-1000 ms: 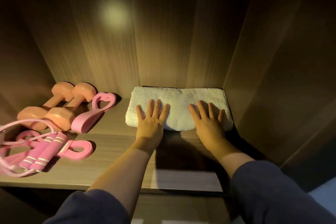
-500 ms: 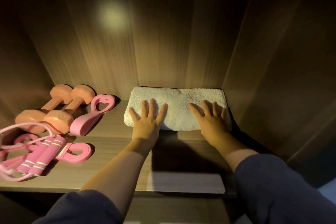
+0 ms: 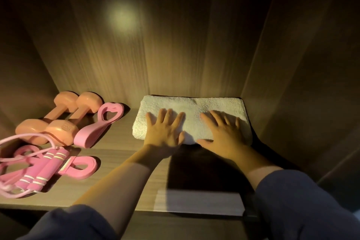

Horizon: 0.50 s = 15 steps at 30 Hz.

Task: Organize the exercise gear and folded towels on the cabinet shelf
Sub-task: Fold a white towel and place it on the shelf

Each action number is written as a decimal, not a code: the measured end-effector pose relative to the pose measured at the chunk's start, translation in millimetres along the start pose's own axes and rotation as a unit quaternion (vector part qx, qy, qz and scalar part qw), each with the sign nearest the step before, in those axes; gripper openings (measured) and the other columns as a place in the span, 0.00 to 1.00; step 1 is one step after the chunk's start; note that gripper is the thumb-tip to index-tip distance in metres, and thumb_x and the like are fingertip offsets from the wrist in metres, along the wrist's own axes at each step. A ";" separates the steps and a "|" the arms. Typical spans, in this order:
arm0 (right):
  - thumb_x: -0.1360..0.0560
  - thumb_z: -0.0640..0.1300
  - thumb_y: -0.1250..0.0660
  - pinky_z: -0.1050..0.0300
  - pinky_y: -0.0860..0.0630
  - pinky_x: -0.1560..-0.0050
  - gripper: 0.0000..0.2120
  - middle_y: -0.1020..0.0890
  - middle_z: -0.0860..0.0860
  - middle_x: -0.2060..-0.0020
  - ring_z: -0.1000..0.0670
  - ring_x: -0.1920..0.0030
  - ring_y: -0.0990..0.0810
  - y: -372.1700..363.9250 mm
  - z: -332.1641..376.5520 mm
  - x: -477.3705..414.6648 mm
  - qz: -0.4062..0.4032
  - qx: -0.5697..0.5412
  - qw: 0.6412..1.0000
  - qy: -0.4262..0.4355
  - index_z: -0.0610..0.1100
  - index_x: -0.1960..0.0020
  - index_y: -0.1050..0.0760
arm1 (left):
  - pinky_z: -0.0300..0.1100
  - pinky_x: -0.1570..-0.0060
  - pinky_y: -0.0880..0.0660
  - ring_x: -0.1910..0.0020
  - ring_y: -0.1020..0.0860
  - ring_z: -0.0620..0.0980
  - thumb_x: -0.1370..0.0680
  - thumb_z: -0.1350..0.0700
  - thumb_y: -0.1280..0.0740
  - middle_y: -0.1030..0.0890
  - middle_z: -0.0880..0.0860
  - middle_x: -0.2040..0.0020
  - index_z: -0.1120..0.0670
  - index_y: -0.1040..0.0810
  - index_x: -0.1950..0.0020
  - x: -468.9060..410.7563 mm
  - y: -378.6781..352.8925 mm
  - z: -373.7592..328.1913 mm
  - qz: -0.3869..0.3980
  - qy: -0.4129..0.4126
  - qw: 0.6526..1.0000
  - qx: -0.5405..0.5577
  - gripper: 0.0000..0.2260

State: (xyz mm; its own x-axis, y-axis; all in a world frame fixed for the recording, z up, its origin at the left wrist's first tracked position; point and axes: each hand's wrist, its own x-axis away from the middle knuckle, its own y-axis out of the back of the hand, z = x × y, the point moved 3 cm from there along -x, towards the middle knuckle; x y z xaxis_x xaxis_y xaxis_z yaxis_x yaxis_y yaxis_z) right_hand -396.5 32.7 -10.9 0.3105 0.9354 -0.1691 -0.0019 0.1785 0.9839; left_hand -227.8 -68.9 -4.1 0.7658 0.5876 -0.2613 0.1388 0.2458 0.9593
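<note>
A folded white towel [image 3: 192, 107] lies at the back right of the wooden cabinet shelf [image 3: 120, 154], against the back wall. My left hand [image 3: 164, 131] lies flat on its front left part, fingers spread and straight. My right hand [image 3: 224, 132] lies flat on its front right part, fingers also spread. Two orange dumbbells [image 3: 58, 119] rest side by side at the back left. A pink heart-ended grip trainer [image 3: 99, 126] lies beside them. A pink jump rope [image 3: 37, 173] is coiled at the front left, over another pink grip piece [image 3: 81, 167].
The cabinet's right side wall [image 3: 292, 84] stands right beside the towel. The back wall [image 3: 155, 45] is directly behind it. Bare shelf board lies between the gear and the towel and in front of the towel up to the shelf's front edge [image 3: 194, 208].
Both hands stay flat on the towel; they have slid slightly back toward its front edge. The towel has not visibly shifted.
</note>
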 end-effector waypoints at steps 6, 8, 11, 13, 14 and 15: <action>0.18 0.59 0.50 0.35 0.57 0.26 0.26 0.48 0.53 0.21 0.42 0.22 0.51 -2.2 14.1 -23.9 -0.020 -0.058 0.998 -0.034 0.59 0.21 0.49 | 0.68 0.28 0.57 0.21 0.54 0.57 0.17 0.42 0.55 0.51 0.54 0.19 0.41 0.54 0.21 -28.0 2.7 -4.0 0.057 0.024 0.997 0.036 0.24; 0.20 0.64 0.55 0.28 0.57 0.28 0.26 0.49 0.55 0.21 0.41 0.21 0.53 -8.6 8.8 -24.5 -0.003 -0.017 0.999 -0.042 0.63 0.23 0.53 | 0.69 0.29 0.55 0.22 0.51 0.57 0.18 0.40 0.56 0.47 0.54 0.21 0.40 0.51 0.22 -26.2 -1.7 -1.1 0.060 0.038 0.997 0.034 0.24; 0.23 0.69 0.60 0.25 0.54 0.30 0.28 0.46 0.55 0.21 0.40 0.22 0.51 -9.1 -2.4 -28.8 0.023 -0.012 0.998 -0.056 0.65 0.25 0.53 | 0.70 0.32 0.50 0.26 0.44 0.56 0.21 0.35 0.55 0.38 0.54 0.27 0.40 0.44 0.25 -25.2 0.9 7.2 0.046 0.057 0.997 0.033 0.25; 0.24 0.71 0.61 0.24 0.54 0.31 0.29 0.46 0.52 0.21 0.39 0.22 0.51 -8.7 -5.8 -33.1 0.035 -0.005 0.996 -0.083 0.64 0.25 0.51 | 0.71 0.32 0.51 0.25 0.45 0.57 0.22 0.32 0.56 0.37 0.54 0.28 0.41 0.42 0.27 -25.0 3.4 9.7 0.057 0.081 0.994 0.035 0.26; 0.24 0.72 0.60 0.23 0.55 0.31 0.31 0.46 0.51 0.21 0.38 0.22 0.52 -9.3 -7.2 -34.5 0.041 -0.001 0.994 -0.103 0.63 0.24 0.51 | 0.72 0.32 0.52 0.25 0.47 0.58 0.22 0.31 0.56 0.39 0.56 0.27 0.41 0.42 0.27 -24.1 3.8 9.7 0.066 0.102 0.992 0.036 0.27; 0.25 0.72 0.60 0.24 0.57 0.31 0.32 0.47 0.49 0.21 0.37 0.23 0.53 -9.5 -7.9 -34.2 0.049 0.001 0.991 -0.128 0.62 0.24 0.50 | 0.72 0.31 0.54 0.23 0.50 0.60 0.23 0.30 0.56 0.41 0.57 0.25 0.42 0.42 0.27 -22.7 3.9 8.9 0.078 0.126 0.988 0.033 0.28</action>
State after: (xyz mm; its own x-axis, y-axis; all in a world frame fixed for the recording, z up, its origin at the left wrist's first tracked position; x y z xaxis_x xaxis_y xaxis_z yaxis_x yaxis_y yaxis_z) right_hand -414.6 1.5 -14.9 0.5390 0.8407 -0.0522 -0.0431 0.0894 0.9951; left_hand -239.0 -88.2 6.6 0.6010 0.7901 -0.1206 0.0796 0.0910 0.9927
